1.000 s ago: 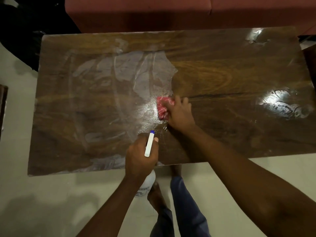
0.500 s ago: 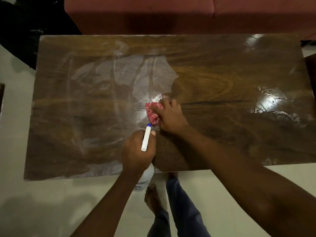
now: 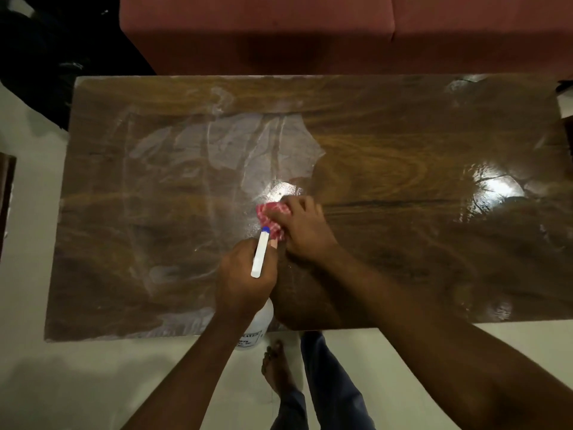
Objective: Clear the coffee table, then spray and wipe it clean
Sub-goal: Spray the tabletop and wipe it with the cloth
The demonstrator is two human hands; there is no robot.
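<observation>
The right hand (image 3: 305, 229) is pressing the red cloth (image 3: 273, 217) onto the wet desk (image 3: 403, 144) to wipe, while the left hand (image 3: 245, 277) is gripping the spray bottle (image 3: 259, 259), apparently ready to respray.

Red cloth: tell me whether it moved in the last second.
Yes. The red cloth slid left along the table, measured against the whitish spray patch.

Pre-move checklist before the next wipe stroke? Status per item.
1. Cloth gripped under right hand, on the coffee table: ok.
2. Spray bottle held in left hand: ok.
3. Nozzle tip clear of cloth: cannot tell, they overlap in view.
4. Table's left half wetted: ok, streaks visible.
5. Table's right half wiped: cannot tell, only glare there.
</observation>
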